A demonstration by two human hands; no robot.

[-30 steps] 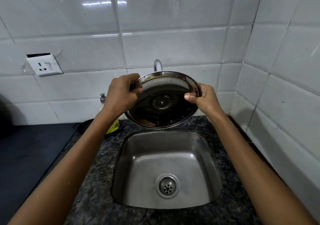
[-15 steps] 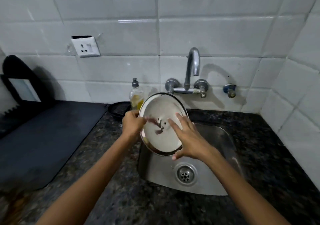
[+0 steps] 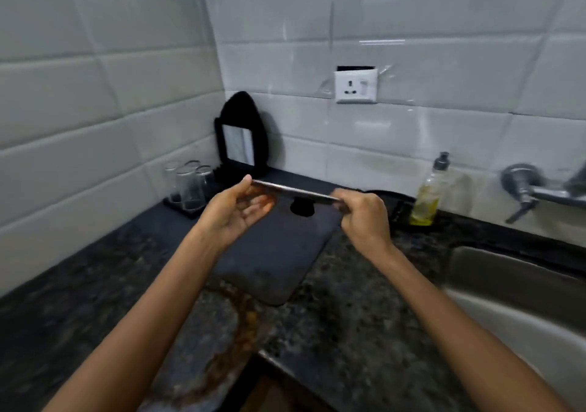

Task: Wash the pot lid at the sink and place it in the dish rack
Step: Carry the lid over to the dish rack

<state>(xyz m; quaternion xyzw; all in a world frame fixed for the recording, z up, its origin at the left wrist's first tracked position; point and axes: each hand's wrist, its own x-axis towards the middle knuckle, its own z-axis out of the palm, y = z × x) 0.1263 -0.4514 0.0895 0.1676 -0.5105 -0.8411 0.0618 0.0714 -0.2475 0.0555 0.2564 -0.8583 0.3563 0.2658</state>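
The pot lid (image 3: 296,193) was held nearly flat and seen edge-on in the head view, its rim running from left to right with the left end slightly higher and its black knob (image 3: 302,209) hanging underneath. It hung in the air above the far end of the dark drying mat (image 3: 276,253), clear of it, well left of the sink (image 3: 520,288). The left hand (image 3: 236,210) lay palm up under the left rim, thumb on the edge and fingers half open beneath. The right hand (image 3: 361,215) was closed on the right rim, knuckles toward the camera. Both were equally near. The black rack (image 3: 242,138) stood upright in the back corner of the counter, beyond the lid, with drinking glasses (image 3: 188,184) just to its left. Placing the lid there would probably call for tipping it upright and carrying it farther back.
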